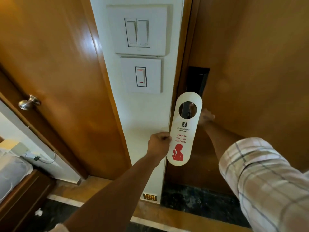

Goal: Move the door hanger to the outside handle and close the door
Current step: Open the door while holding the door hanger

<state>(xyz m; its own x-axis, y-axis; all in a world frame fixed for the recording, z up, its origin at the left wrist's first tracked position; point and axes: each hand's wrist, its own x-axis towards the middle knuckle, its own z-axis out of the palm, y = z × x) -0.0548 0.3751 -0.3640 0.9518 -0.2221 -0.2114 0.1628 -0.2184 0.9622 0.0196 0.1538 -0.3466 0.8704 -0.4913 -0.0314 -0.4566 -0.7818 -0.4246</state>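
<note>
My left hand [159,143] grips the left edge of a white door hanger [183,129] with red "Please do not disturb" lettering, holding it upright and free in front of the door's edge. The wooden door [250,64] fills the right side. My right hand [206,117] is curled around the door's handle, which sits mostly hidden behind the hanger; a bit of it shows through the hanger's round hole. A black lock plate [198,81] sits on the door just above.
A white wall strip carries a double switch [137,31] and a single switch [141,76]. To the left is another wooden door with a silver knob [29,102]. A bed and wooden nightstand lie at lower left. The floor is dark marble.
</note>
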